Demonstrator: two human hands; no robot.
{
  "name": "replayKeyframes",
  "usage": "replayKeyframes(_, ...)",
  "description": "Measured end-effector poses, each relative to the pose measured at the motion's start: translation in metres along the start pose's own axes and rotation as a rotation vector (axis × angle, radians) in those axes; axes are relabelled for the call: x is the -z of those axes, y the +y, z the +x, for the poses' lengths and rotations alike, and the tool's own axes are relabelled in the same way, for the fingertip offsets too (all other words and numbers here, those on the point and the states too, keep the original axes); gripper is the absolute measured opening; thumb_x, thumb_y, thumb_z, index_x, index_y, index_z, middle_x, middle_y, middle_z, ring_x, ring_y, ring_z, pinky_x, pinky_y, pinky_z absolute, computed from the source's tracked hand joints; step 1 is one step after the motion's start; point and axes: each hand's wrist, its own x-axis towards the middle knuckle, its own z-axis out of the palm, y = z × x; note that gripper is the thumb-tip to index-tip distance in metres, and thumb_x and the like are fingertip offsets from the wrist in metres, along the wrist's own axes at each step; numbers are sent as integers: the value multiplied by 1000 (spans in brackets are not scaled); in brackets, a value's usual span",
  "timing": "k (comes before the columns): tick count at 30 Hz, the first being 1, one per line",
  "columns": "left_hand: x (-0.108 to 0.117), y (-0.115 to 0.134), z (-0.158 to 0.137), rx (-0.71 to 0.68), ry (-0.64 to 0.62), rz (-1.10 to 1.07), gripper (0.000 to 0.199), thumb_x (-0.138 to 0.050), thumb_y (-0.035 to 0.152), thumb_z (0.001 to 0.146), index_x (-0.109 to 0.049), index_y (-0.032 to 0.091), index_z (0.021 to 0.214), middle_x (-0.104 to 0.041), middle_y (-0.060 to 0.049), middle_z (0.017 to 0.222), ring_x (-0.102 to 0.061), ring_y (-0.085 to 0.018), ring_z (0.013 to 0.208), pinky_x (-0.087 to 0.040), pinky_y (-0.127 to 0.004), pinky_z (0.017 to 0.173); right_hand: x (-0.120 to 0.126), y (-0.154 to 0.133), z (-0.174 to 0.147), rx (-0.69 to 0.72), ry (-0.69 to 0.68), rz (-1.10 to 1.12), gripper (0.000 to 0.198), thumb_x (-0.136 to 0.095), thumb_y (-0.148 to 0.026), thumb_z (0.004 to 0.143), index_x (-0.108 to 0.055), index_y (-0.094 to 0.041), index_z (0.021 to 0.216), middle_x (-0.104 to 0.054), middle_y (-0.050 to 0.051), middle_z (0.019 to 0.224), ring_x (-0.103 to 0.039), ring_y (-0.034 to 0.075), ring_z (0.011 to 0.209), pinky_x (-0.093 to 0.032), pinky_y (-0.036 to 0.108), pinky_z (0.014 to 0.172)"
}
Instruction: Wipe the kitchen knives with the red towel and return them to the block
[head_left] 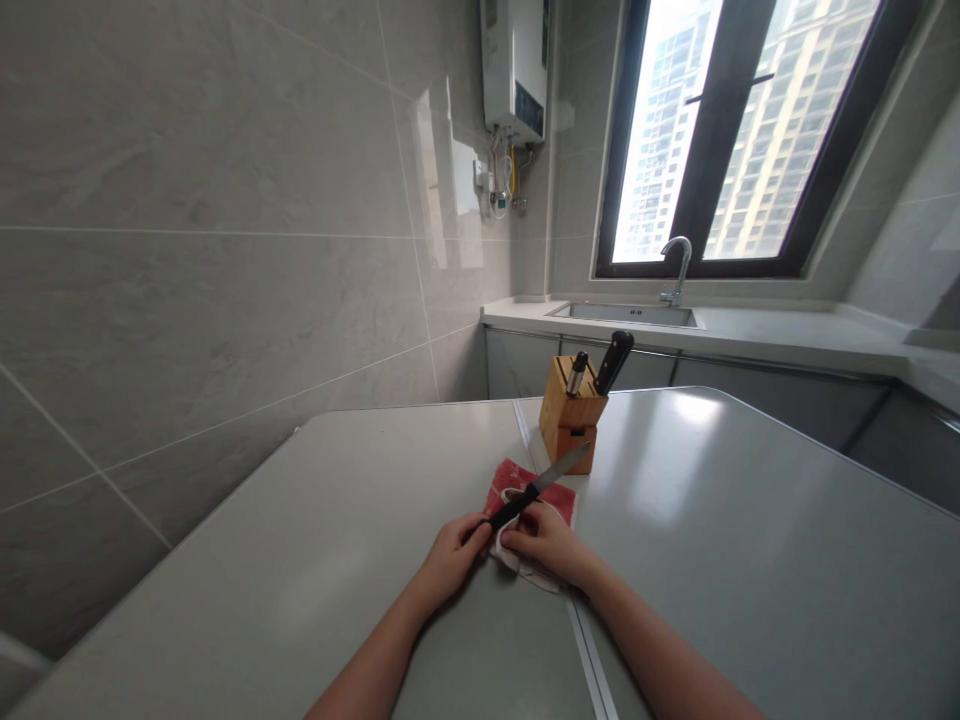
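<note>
A kitchen knife (pixel 541 484) with a black handle slants up and to the right, its blade reaching in front of the knife block. My left hand (pixel 454 556) is closed around the end of its handle. Under and beside the handle, my right hand (pixel 546 543) pinches a red and white cloth (pixel 559 497), part of which hangs below the fingers. The wooden knife block (pixel 559 410) stands just beyond the cloth. A large black-handled knife (pixel 614 362) and another tool with a black and silver handle (pixel 577 374) stick out of its top.
The pale table (pixel 360 500) has a light seam strip running front to back beneath my hands. Past its far edge is a white counter (pixel 780 328) with a sink (pixel 630 314) and a faucet (pixel 681 262). A tiled wall (pixel 225 300) rises on the left.
</note>
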Motion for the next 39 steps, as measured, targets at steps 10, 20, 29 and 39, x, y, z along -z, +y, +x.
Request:
replayKeyframes(10, 0, -5, 5, 85, 131, -322, 37, -43, 49, 84, -52, 14, 81, -37, 8, 51, -26, -5, 40, -18, -18, 39, 2, 0, 1, 47, -55, 102, 31, -70, -27, 64, -60, -19, 92, -54, -1, 73, -48, 11, 62, -39, 22, 55)
replayKeyframes(20, 0, -10, 5, 63, 106, -278, 36, -43, 48, 85, -54, 13, 84, -48, 4, 59, -32, -4, 41, -24, -17, 42, 1, -2, 2, 77, -34, 83, 20, -63, -21, 69, -58, -19, 88, -54, -1, 75, -50, 12, 62, -39, 23, 55)
replayKeyframes(29, -1, -9, 4, 48, 93, -215, 36, -43, 48, 85, -55, 14, 83, -46, 5, 58, -33, -6, 42, -25, -18, 41, 1, 0, 3, 40, 25, 242, 37, -68, -22, 66, -55, -21, 100, -52, -3, 73, -46, 10, 58, -38, 21, 53)
replayKeyframes(39, -1, -4, 1, 48, 46, -78, 36, -43, 47, 85, -58, 14, 82, -44, 5, 56, -33, -8, 45, -25, -19, 43, 0, -2, 3, -49, 3, 531, 37, -70, -23, 63, -55, -19, 97, -63, 2, 83, -61, 16, 72, -49, 28, 65)
